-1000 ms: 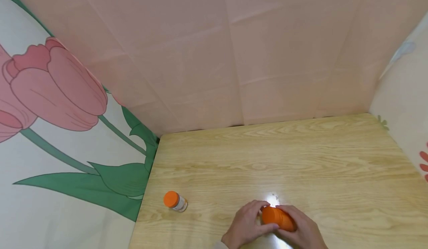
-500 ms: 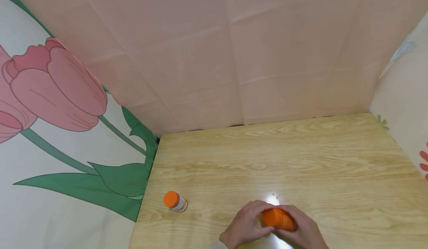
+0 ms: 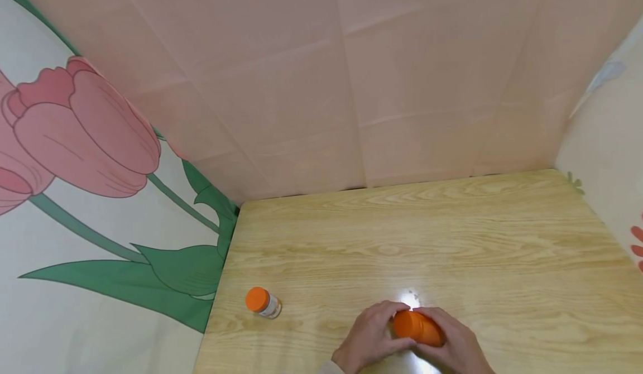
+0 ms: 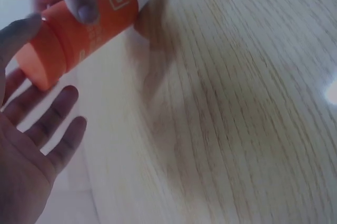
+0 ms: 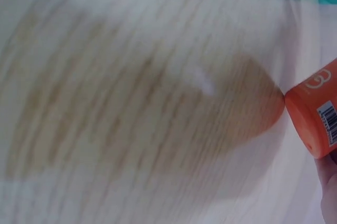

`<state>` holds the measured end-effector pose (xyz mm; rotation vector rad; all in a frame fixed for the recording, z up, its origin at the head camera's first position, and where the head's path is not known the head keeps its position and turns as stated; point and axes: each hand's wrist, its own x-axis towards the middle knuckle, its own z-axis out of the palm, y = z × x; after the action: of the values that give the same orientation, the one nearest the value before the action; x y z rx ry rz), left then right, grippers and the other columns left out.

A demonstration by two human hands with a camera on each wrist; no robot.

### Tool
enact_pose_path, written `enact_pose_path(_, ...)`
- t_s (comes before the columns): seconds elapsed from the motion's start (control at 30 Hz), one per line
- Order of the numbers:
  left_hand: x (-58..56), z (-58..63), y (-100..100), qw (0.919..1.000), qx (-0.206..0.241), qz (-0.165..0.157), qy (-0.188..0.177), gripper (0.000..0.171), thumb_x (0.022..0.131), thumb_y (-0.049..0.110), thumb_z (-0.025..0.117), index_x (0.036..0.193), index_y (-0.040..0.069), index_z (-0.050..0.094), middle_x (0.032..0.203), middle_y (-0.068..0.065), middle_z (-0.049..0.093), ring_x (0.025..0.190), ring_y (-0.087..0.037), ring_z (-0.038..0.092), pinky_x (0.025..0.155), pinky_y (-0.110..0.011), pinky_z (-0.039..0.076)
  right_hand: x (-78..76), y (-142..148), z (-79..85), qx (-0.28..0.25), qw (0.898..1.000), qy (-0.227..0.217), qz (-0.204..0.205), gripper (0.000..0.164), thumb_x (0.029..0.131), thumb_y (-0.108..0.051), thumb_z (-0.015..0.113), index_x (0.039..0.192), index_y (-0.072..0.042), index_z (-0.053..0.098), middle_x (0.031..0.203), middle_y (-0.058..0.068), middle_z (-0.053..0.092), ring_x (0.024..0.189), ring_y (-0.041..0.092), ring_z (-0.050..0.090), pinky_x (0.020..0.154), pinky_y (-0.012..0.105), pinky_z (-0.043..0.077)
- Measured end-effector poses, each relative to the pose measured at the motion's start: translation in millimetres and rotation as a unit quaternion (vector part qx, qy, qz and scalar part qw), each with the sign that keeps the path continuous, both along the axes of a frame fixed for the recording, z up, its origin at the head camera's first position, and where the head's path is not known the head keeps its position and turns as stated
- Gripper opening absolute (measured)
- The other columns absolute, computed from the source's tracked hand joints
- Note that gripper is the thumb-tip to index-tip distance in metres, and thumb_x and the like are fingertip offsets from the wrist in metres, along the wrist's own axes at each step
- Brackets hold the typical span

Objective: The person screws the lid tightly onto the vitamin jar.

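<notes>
An orange bottle (image 3: 429,332) is tilted between my two hands, close over the table near its front. My right hand (image 3: 461,343) grips the bottle's body, its thumb below and fingers over the top. At the other end, my left hand (image 3: 369,332) has its thumb and forefinger around the orange cap (image 4: 45,58). The left wrist view shows the remaining left fingers (image 4: 60,113) spread beside the cap. White print marks the bottle's side there. In the right wrist view the bottle's base (image 5: 303,124) carries a barcode just above it, with most of the right hand out of frame.
A small white bottle (image 3: 272,308) with an orange lid stands on the wood-grain table (image 3: 351,240) at the left. A pink cloth (image 3: 301,84) hangs behind the table. Tulip-printed cloth (image 3: 90,123) hangs along the left side, pale cloth (image 3: 608,156) on the right.
My left fingers and thumb shift slightly around the cap, coming further over it and then drawing back a little. The right hand and the bottle stay in nearly the same place.
</notes>
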<state>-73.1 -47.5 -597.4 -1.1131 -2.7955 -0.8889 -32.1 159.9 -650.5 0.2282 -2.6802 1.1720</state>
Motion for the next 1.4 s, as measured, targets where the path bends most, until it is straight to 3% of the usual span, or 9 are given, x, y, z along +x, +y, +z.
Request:
enact_pose_path(0.2,-3.2,4.0,-2.1,0.9988,0.008,-0.047,0.012,0.054,0.086,0.036,0.076,0.134,0.022,0.055,0.129,0.012,0.064,0.113,0.004,0.059,0.098,-0.007,0.039,-0.1,2.5,3.1,-0.032,0.998,-0.045,0.014,0.06,0.068,-0.051,0.086,0.121,-0.042,0.06,0.108,-0.023,0.065,0.082,-0.004,0.057,0.067,0.02,0.047)
enact_pose_path(0.43,-3.4,2.7,-2.3,0.9983,0.016,-0.055,0.003,0.056,0.087,0.035,0.076,0.136,0.023,0.053,0.126,0.011,0.063,0.113,0.004,0.057,0.098,-0.006,0.038,-0.5,0.1,2.2,-0.034,0.998,-0.047,0.007,0.06,0.066,-0.05,0.088,0.119,-0.044,0.06,0.107,-0.025,0.064,0.083,-0.005,0.058,0.069,0.021,0.048)
enact_pose_path(0.53,-1.2,1.9,-1.5,0.9992,0.013,-0.037,-0.006,0.054,0.087,0.041,0.074,0.135,0.023,0.055,0.124,0.012,0.064,0.11,0.004,0.058,0.095,-0.006,0.04,0.1,-0.8,0.6,-0.019,0.999,-0.026,0.004,0.062,0.063,-0.05,0.089,0.119,-0.042,0.062,0.106,-0.022,0.065,0.083,-0.004,0.057,0.067,0.022,0.048)
enact_pose_path(0.7,2.2,0.9,0.6,0.9986,-0.02,0.035,-0.034,0.058,0.084,0.058,0.07,0.129,0.023,0.059,0.116,0.013,0.067,0.097,0.004,0.061,0.083,-0.011,0.045,0.0,-0.8,-4.7,0.018,0.999,0.049,0.001,0.07,0.054,-0.041,0.095,0.117,-0.032,0.066,0.107,-0.015,0.068,0.084,-0.002,0.058,0.066,0.023,0.049)
enact_pose_path(0.8,2.3,0.4,1.8,0.9966,-0.023,0.057,-0.055,0.057,0.084,0.061,0.069,0.125,0.022,0.061,0.113,0.013,0.068,0.09,0.005,0.06,0.076,-0.009,0.044,-0.3,-0.3,-6.4,0.025,0.997,0.068,0.002,0.072,0.052,-0.038,0.096,0.118,-0.031,0.067,0.108,-0.015,0.068,0.085,-0.002,0.059,0.067,0.024,0.05)
enact_pose_path(0.93,1.3,0.8,1.6,0.9987,-0.01,0.037,-0.033,0.053,0.084,0.055,0.072,0.124,0.021,0.062,0.112,0.012,0.068,0.092,0.006,0.059,0.076,-0.003,0.04,-1.1,0.4,-5.1,0.021,0.998,0.052,0.006,0.071,0.054,-0.04,0.096,0.118,-0.032,0.066,0.107,-0.015,0.068,0.084,-0.002,0.059,0.066,0.023,0.049)
enact_pose_path(1.1,-0.9,2.4,-2.5,0.9996,0.009,-0.025,0.01,0.055,0.084,0.039,0.078,0.134,0.026,0.059,0.116,0.011,0.065,0.102,0.005,0.058,0.089,-0.002,0.039,-1.2,0.9,1.0,-0.006,1.0,-0.009,0.013,0.065,0.062,-0.048,0.09,0.12,-0.04,0.062,0.108,-0.02,0.066,0.082,-0.005,0.056,0.065,0.02,0.047)
enact_pose_path(1.2,-1.8,2.8,-4.6,0.9985,0.014,-0.05,0.015,0.06,0.084,0.031,0.079,0.138,0.026,0.056,0.119,0.009,0.063,0.107,0.004,0.058,0.094,-0.004,0.04,-0.8,0.9,3.4,-0.021,0.999,-0.018,0.02,0.063,0.064,-0.047,0.09,0.12,-0.041,0.062,0.108,-0.02,0.066,0.081,-0.004,0.057,0.065,0.02,0.048)
enact_pose_path(1.4,0.9,1.5,-2.4,0.9998,-0.006,-0.017,-0.001,0.055,0.087,0.047,0.072,0.136,0.028,0.056,0.118,0.013,0.064,0.101,0.006,0.057,0.087,-0.003,0.038,0.0,-0.5,0.3,-0.007,1.0,0.0,0.014,0.066,0.061,-0.046,0.092,0.12,-0.04,0.063,0.107,-0.019,0.066,0.082,-0.005,0.056,0.064,0.02,0.046)
